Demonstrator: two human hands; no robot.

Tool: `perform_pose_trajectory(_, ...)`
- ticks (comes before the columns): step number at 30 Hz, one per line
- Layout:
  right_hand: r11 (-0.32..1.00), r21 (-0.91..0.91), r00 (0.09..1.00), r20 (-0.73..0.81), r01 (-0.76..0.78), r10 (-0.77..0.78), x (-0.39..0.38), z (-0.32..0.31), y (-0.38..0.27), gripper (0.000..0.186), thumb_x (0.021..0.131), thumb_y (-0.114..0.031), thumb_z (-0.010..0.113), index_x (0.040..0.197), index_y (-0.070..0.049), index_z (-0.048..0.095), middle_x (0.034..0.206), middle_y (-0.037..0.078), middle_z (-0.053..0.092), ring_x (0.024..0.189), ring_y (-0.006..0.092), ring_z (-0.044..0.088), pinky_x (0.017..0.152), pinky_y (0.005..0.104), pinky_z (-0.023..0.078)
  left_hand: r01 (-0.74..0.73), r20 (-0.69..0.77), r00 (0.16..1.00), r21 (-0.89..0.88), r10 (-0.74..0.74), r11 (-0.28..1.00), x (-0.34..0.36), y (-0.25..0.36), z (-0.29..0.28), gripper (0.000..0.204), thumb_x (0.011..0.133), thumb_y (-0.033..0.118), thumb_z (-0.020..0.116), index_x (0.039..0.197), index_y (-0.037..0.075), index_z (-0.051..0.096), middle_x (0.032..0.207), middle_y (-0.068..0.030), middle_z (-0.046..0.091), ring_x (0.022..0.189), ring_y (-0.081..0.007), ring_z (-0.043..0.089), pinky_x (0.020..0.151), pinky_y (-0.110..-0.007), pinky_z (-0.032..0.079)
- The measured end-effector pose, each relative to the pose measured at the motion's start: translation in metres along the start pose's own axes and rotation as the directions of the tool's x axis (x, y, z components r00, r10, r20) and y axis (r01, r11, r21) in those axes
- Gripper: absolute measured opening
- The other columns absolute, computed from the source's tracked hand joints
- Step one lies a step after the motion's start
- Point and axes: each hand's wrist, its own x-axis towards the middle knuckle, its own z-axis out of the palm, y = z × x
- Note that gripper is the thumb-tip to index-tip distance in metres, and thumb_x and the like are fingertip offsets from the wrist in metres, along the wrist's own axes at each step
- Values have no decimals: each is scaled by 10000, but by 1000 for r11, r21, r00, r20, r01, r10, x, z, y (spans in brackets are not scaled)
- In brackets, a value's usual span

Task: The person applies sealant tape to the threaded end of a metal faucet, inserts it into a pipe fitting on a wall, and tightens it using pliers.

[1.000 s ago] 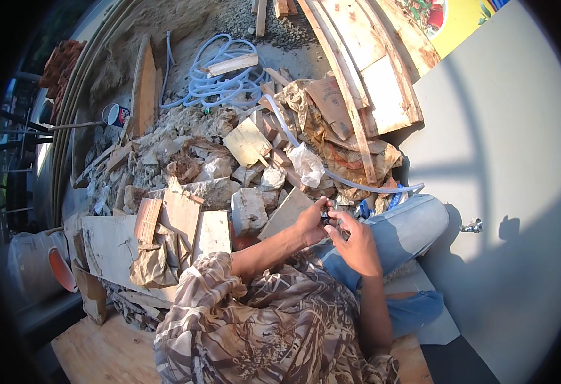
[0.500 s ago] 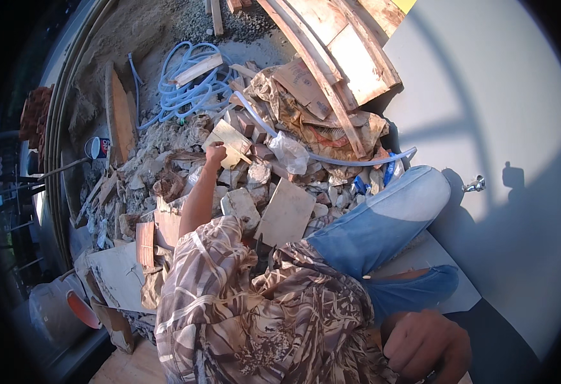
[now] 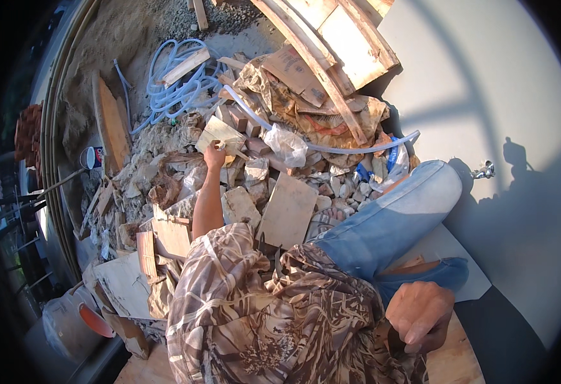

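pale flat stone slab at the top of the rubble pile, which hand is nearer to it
Left. The left hand touches the pale flat stone slab at its lower edge; the right hand rests far below it, beside the blue-jeaned knee.

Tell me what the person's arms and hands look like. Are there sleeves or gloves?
No gloves: both the left hand and the right hand are bare. The shirt has a brown and tan camouflage print of reeds and leaves. Its short left sleeve ends above the elbow, leaving the forearm bare. No watch or rings show.

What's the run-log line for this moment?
left hand: gripping pale broken slab piece on rubble pile | right hand: closed, low by knee
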Motion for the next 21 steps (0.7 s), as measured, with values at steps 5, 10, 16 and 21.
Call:
perform_pose_trajectory(5,909,-111,716,-657,-401,236,-30,-2,10,240,892,-207,617,925,17,534,578,22,486,459,68,402,477,232,321,82,-1,997,-43,-82,996,-12,-23,-6,439,710,257,746,1116,101,683,986,-132,709,947,-325,667,837,-424,514)
perform_pose_trajectory(10,835,-97,622,-714,-541,320,-33,-33,27,260,940,-197,508,1128,-18,507,875,85,561,674,104,488,583,238,391,226,73,974,-173,-216,959,-3,-15,-17,454,740,297,706,1128,64,667,1007,-183,696,976,-343,652,868,-438,505)
perform_pose_trajectory(16,670,-320,658,-673,-670,337,-18,-58,42,311,948,-8,457,1258,-2,442,1034,118,598,850,150,611,782,279,503,219,77,976,-324,-205,920,8,68,-63,525,840,331,644,1256,26,545,1070,-170,630,913,-261,652,714,-372,544)
perform_pose_trajectory(21,686,-327,689,-634,-650,350,-6,-73,52,389,954,31,435,1335,-4,365,1068,142,632,970,181,650,878,302,524,169,600,682,-686,419,708,-89,259,-155,468,953,351,598,1289,31,534,1024,-28,614,834,-83,597,685,-217,522)
